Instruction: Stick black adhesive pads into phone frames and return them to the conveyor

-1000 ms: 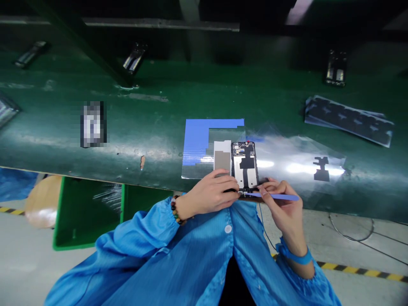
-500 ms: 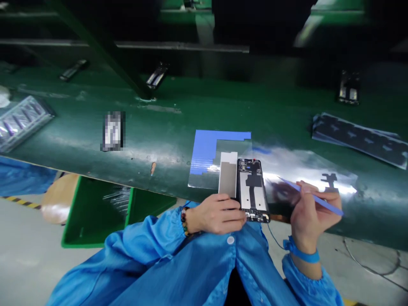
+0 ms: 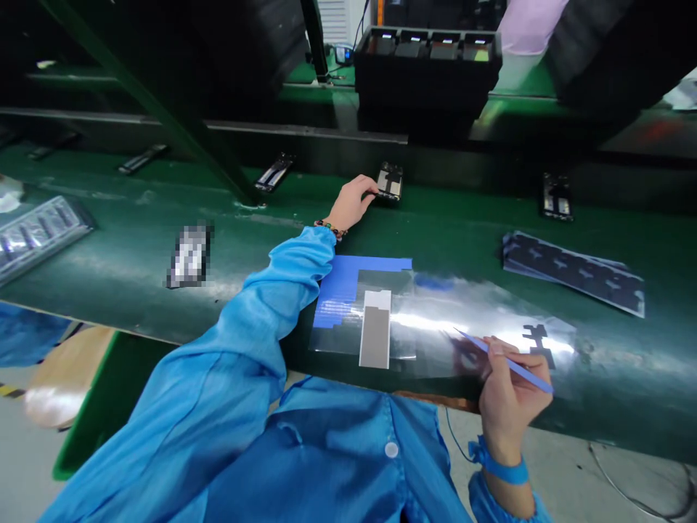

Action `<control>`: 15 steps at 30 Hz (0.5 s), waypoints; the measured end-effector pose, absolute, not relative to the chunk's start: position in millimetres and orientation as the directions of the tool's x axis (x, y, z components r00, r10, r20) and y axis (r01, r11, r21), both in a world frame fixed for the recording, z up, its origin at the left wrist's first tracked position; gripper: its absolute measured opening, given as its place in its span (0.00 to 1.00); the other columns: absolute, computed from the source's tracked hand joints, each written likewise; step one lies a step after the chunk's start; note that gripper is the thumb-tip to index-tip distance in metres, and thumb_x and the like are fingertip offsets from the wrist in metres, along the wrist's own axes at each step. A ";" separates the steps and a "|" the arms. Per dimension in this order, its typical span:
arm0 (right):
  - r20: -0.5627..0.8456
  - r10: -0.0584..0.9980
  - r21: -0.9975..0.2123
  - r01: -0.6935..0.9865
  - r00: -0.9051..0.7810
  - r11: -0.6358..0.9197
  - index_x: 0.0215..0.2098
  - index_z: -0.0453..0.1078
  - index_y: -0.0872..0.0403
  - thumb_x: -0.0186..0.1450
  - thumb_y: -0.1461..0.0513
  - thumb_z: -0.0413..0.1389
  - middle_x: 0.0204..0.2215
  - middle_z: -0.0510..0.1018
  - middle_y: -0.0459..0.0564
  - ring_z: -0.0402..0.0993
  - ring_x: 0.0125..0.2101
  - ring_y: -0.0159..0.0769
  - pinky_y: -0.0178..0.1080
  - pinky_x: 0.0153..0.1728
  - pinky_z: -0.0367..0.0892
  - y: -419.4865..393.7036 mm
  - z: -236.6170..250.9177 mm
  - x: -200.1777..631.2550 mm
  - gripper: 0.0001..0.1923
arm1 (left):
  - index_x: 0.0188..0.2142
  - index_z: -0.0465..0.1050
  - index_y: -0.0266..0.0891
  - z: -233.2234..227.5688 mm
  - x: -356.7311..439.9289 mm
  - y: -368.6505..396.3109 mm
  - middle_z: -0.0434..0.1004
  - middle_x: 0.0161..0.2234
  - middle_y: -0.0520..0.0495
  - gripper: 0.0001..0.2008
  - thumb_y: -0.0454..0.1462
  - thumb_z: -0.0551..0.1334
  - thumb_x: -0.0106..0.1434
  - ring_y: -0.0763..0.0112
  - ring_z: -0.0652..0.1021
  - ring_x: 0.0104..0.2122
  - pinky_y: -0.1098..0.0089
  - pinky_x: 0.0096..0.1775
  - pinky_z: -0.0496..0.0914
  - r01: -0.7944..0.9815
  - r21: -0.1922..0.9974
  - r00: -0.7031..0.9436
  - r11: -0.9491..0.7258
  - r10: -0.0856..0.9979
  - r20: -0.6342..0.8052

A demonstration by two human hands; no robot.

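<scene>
My left hand (image 3: 351, 205) reaches to the far side of the green bench, its fingers closed on the near left edge of an opened smartphone (image 3: 390, 181). The phone's inner side faces up, showing a silvery middle and black parts. My right hand (image 3: 512, 388) grips blue tweezers (image 3: 509, 362), their tip pointing left over a glossy clear film (image 3: 468, 312). A black cut-out sticker (image 3: 536, 340) lies on that film beside the hand. Left of the tweezers, a grey and white strip (image 3: 375, 330) rests over a clear sheet with a blue sheet (image 3: 337, 290).
More opened phones (image 3: 556, 196) (image 3: 275, 173) lie along the back of the bench. Dark sticker sheets (image 3: 574, 272) are stacked at the right. A plastic tray (image 3: 41, 236) lies far left. A green post (image 3: 207, 138) slants down to the bench, and a green bin (image 3: 92, 407) stands below.
My left hand has moved from the near edge to the back of the bench, and the phone has moved there too. The right hand still holds the tweezers. The camera view has tilted up.
</scene>
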State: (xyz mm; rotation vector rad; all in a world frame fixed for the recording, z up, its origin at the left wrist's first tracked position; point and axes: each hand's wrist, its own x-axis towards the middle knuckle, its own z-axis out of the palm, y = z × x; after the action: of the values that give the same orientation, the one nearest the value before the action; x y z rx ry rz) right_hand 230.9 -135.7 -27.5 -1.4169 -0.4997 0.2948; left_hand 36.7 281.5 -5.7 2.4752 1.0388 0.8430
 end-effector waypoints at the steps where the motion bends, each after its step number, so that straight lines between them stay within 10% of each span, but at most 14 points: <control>1: 0.153 0.475 -0.986 0.100 0.867 0.136 0.33 0.69 0.52 0.62 0.55 0.75 0.35 0.85 0.48 0.87 0.41 0.42 0.58 0.58 0.81 -136.0 -27.7 230.8 0.20 | 0.50 0.79 0.35 -10.9 36.2 290.7 0.80 0.56 0.38 0.13 0.31 0.59 0.69 0.59 0.80 0.54 0.58 0.63 0.73 0.569 0.494 0.561 -0.657 0.750 0.351; 15: 0.143 0.413 -0.990 0.131 0.899 0.056 0.34 0.71 0.54 0.62 0.53 0.77 0.36 0.85 0.50 0.87 0.40 0.40 0.47 0.55 0.82 -134.3 -20.7 221.1 0.21 | 0.70 0.63 0.26 15.8 -109.7 361.4 0.70 0.64 0.24 0.32 0.47 0.56 0.75 0.44 0.66 0.65 0.39 0.69 0.56 0.960 0.257 0.086 -0.107 0.992 0.094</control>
State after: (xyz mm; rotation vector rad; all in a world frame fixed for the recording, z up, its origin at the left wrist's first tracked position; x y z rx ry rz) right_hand 221.1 -134.3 -20.7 -1.5151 -0.4464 0.2248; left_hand -109.7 361.4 15.8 2.2159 2.0074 0.3695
